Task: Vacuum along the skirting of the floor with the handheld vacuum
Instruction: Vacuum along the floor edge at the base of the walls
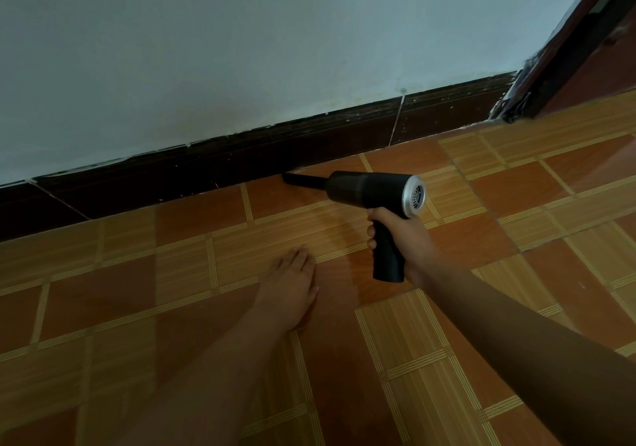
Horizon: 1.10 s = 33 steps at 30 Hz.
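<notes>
My right hand point(407, 239) grips the black handle of the handheld vacuum point(364, 192), a pistol-shaped tool with a silver vented rear cap. Its narrow black nozzle point(303, 181) points left and its tip meets the foot of the dark brown skirting point(241, 163), where the board joins the tiled floor point(172, 273). The skirting runs from lower left to upper right under a pale wall. My left hand is out of the frame.
A bare foot point(289, 290) and leg rest on the orange and yellow floor tiles just left of the vacuum. A dark wooden door frame point(564, 53) stands at the skirting's right end. The pale wall point(241, 49) fills the upper half.
</notes>
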Tool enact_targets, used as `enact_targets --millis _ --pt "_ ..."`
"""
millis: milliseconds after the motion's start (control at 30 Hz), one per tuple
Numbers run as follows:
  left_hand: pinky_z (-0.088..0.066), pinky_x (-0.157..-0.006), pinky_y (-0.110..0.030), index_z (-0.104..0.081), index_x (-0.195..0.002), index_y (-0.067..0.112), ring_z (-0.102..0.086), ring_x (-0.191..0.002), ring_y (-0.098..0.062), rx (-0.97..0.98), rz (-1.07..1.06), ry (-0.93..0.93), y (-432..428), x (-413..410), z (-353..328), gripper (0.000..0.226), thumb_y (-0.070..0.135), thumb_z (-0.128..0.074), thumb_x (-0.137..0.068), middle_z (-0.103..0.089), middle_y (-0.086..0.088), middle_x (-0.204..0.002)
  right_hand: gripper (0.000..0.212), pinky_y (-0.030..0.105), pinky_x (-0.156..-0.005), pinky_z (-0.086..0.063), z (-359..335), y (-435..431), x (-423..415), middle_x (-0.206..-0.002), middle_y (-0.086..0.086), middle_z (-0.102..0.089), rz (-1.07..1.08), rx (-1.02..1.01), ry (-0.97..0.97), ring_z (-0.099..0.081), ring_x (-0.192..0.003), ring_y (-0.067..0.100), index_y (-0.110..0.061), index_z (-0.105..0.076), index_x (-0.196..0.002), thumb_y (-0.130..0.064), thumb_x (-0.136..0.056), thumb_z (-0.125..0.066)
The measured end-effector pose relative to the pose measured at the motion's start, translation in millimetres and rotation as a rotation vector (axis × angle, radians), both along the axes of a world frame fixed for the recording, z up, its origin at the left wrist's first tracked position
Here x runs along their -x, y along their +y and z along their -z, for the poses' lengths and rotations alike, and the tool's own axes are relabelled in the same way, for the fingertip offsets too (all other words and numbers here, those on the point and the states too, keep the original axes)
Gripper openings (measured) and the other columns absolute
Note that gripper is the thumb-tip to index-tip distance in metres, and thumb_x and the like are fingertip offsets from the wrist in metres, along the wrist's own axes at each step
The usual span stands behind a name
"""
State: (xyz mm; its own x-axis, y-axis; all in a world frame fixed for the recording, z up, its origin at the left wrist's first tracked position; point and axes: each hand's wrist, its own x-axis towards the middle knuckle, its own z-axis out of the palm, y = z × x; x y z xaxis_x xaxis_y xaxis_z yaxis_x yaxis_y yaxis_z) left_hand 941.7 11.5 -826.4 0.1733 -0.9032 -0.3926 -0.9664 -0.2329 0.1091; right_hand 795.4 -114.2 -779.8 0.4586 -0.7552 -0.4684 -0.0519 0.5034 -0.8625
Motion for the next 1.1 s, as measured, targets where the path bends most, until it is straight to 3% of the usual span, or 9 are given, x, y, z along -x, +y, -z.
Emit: enact_targets --millis 600,733,967,1033,1100 --pt "-0.005 -0.12 -0.037 -0.005 -0.153 0.015 -0.001 -0.148 -0.018 -0.073 -0.01 -0.004 -0.5 -0.6 -3.9 0.062 0.036 -0.032 -0.102 0.002 -0.004 -0.161 0.019 0.025 -0.05 -0.047 -22.5 -1.8 20.7 -0.06 0.003 -0.057 0.037 -0.017 -0.028 -0.052 -0.048 0.014 -0.008 -0.058 -0.087 -0.023 -0.081 -0.068" --pt "-0.018 -0.118 -0.035 -0.013 -0.152 0.015 -0.02 -0.145 -0.024 -0.085 -0.017 0.032 -5.3 -2.4 -15.0 0.061 0.034 -0.038 -0.1 -0.008 -0.004 -0.16 0.03 0.025 -0.049 -0.046 -38.3 -4.2 27.1 -0.063 0.003 -0.054 0.047 -0.061 -0.076 -0.051 -0.048 0.013 -0.008 -0.056 -0.09 -0.034 -0.079 -0.067" --pt "-0.043 -0.102 -0.034 -0.031 -0.146 0.014 -0.051 -0.122 -0.022 -0.002 -0.17 0.201 -28.3 -22.5 -52.7 0.053 0.03 -0.045 -0.098 -0.048 -0.008 -0.141 0.048 0.02 -0.046 -0.044 -88.8 -11.2 34.6 -0.057 -0.001 -0.051 0.088 -0.192 -0.218 -0.046 -0.044 0.009 -0.01 -0.058 -0.084 -0.056 -0.072 -0.058" --pt "-0.043 -0.103 -0.036 -0.036 -0.143 0.014 -0.05 -0.123 -0.021 0.043 -0.202 0.23 -36.8 -28.8 -71.9 0.047 0.026 -0.044 -0.099 -0.048 -0.009 -0.14 0.053 0.019 -0.045 -0.043 -104.5 -11.3 37.4 -0.057 -0.002 -0.05 0.09 -0.192 -0.257 -0.045 -0.043 0.008 -0.009 -0.059 -0.086 -0.059 -0.072 -0.055" --pt "-0.035 -0.111 -0.036 -0.026 -0.149 0.017 -0.038 -0.135 -0.022 0.111 -0.238 0.242 -41.5 -33.5 -92.1 0.055 0.027 -0.045 -0.099 -0.036 -0.007 -0.15 0.059 0.019 -0.045 -0.042 -118.4 -9.7 40.3 -0.057 -0.002 -0.049 0.09 -0.186 -0.29 -0.044 -0.043 0.007 -0.006 -0.061 -0.091 -0.062 -0.073 -0.053"
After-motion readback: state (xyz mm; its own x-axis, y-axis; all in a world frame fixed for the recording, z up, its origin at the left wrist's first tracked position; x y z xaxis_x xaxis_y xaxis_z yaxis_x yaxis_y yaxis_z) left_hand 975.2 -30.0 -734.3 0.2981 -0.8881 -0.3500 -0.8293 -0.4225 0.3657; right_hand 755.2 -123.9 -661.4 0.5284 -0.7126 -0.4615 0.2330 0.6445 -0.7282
